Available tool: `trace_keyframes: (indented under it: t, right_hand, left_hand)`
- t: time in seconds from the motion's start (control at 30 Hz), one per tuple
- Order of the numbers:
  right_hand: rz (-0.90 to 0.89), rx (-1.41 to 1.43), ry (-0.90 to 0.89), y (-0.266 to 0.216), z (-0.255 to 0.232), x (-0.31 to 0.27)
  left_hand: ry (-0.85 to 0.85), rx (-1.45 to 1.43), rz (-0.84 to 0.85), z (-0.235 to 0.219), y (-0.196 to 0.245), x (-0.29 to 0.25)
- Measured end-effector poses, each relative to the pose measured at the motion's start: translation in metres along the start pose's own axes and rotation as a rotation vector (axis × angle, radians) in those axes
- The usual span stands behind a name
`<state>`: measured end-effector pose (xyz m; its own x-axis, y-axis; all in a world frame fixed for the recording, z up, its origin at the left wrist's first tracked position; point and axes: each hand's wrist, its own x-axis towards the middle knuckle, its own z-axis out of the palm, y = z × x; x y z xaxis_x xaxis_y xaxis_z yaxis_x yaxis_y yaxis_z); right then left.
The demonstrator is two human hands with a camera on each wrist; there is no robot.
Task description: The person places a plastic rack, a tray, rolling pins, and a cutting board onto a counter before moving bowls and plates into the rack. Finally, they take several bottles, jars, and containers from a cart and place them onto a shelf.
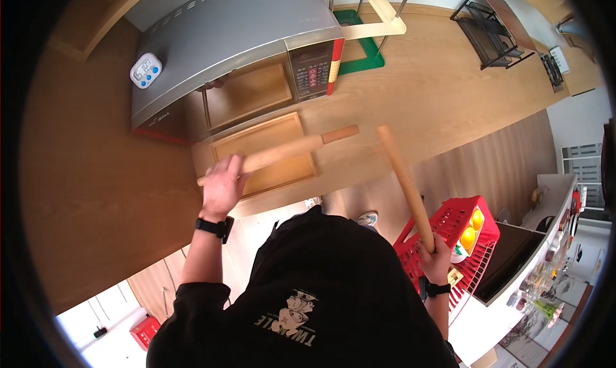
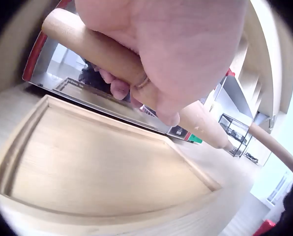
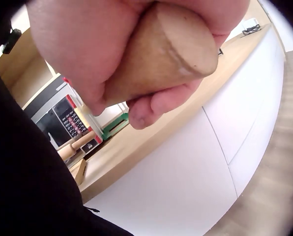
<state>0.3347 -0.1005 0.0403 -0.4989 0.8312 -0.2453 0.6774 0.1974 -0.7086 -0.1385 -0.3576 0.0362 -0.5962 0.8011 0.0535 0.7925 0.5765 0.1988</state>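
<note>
At the pale wood counter's (image 1: 423, 98) front edge, head view: your left hand (image 1: 223, 183) is wrapped round a pale wooden rolling pin with narrow handles (image 1: 282, 155), near one end, so most of it juts right, over a shallow rectangular wooden tray (image 1: 287, 173). Tray sits between that edge and the silver-grey boxy microwave (image 1: 244, 28); probably there for reach. Your right hand (image 1: 437, 260) grasps the bottom end of a plain slim wooden rod (image 1: 405, 182), slanting up toward the counter's front edge. Below that hand: a red plastic lattice basket (image 1: 449, 215); contact, can't tell. End grip likely leaves the rod's length clear.

Left wrist view: fingers curled where handle meets barrel, handle end poking out past your palm. Pin is apart from the tray, so your hand seems to carry it all. Tray lies flat; counter takes its weight.

Right wrist view: rod clenched, fingers folded round it, blunt end facing the camera. No other support visible, so your grip likely bears it alone.
</note>
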Motion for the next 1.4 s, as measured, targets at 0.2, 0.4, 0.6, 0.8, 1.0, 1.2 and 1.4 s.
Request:
trace_keyframes:
  t: [0.2, 0.4, 0.6, 0.8, 1.0, 1.2, 1.4]
  right_hand:
    - [0.121, -0.020, 0.105, 0.023, -0.002, -0.020]
    - [-0.087, -0.121, 0.149, 0.014, 0.000, -0.022]
    - [0.113, 0.123, 0.133, -0.007, 0.009, -0.024]
    - [0.166, 0.158, 0.165, 0.023, 0.018, -0.033]
    - [0.214, 0.245, 0.050, -0.005, 0.029, -0.013]
    - [0.159, 0.253, -0.107, -0.011, 0.062, 0.051]
    - [0.128, 0.258, -0.095, -0.042, 0.108, 0.110]
  left_hand:
    - [-0.044, -0.048, 0.080, 0.020, 0.014, 0.016]
    - [-0.137, -0.091, 0.061, 0.023, 0.057, 0.032]
    - [-0.250, -0.273, 0.034, 0.055, 0.129, 0.074]
    - [-0.196, -0.485, 0.029, 0.110, 0.174, 0.098]
    - [-0.256, -0.712, -0.083, 0.143, 0.204, 0.112]
    - [-0.130, -0.782, -0.058, 0.157, 0.196, 0.098]
    - [-0.113, -0.677, 0.037, 0.133, 0.190, 0.096]
